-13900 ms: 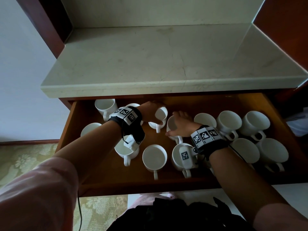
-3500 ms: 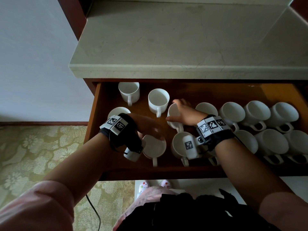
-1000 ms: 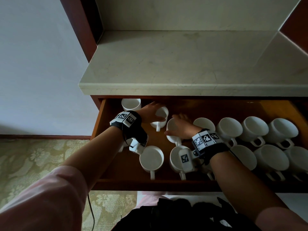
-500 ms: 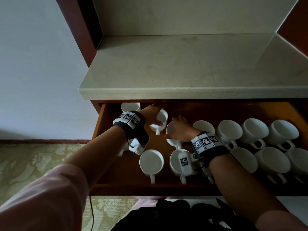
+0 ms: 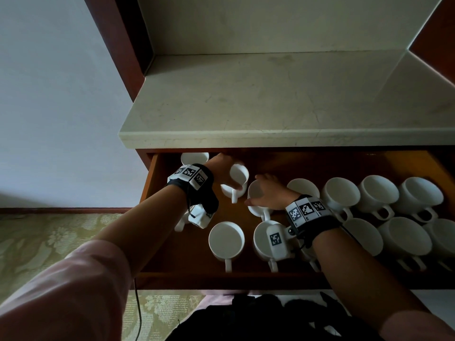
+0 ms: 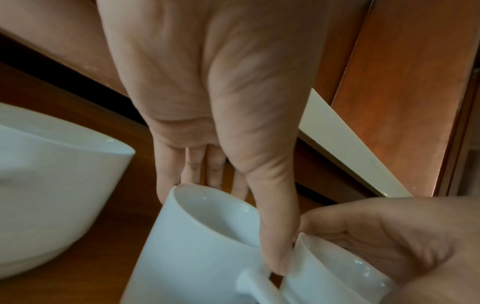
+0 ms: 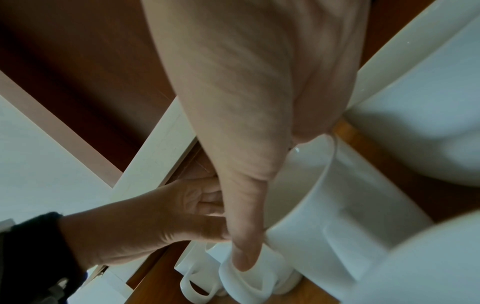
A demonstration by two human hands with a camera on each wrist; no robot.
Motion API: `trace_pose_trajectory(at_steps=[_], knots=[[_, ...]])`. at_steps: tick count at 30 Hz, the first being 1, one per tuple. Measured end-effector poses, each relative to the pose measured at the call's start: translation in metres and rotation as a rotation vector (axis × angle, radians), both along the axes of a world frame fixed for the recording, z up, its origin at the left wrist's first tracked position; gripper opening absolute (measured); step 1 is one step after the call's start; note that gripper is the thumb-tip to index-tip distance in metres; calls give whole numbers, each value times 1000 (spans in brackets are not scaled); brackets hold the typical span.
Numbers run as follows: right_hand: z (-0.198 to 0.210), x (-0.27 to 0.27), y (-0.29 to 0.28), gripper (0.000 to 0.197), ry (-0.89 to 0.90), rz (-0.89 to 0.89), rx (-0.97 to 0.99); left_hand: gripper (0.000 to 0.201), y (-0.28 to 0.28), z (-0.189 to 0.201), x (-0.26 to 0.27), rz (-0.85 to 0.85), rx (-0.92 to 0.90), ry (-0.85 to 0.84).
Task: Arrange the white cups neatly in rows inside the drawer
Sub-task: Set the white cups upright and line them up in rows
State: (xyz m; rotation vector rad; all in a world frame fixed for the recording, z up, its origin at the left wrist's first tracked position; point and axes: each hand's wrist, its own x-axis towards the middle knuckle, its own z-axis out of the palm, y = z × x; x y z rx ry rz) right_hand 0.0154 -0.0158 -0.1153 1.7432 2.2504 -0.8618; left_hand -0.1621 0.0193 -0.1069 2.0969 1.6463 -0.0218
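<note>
Several white cups stand in the open wooden drawer (image 5: 246,279). My left hand (image 5: 227,173) grips one white cup (image 5: 237,179) in the back row, thumb over the near rim by the handle and fingers behind the far rim (image 6: 202,236). My right hand (image 5: 264,191) holds the neighbouring cup (image 5: 254,196) just to its right by the rim, thumb on the left side (image 7: 324,205). The two held cups almost touch. Cups to the right (image 5: 378,190) stand in two rows with their handles toward me.
One cup (image 5: 194,157) stands at the drawer's back-left corner, and another is partly hidden under my left wrist. Front-row cups (image 5: 226,239) sit near the drawer front. A pale stone counter (image 5: 270,107) overhangs the back of the drawer. Patterned carpet (image 5: 61,242) lies to the left.
Since 3.5 s ago my left hand has moved from the front row to the back cup and taken hold of it. In the last second both hands have barely shifted.
</note>
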Motion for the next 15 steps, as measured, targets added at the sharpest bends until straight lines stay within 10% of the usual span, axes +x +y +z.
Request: trace_pose_trajectory(at_steps=[15], knots=[[0, -1, -1, 93, 24, -18, 2, 80, -18, -6, -17, -43, 12, 5]])
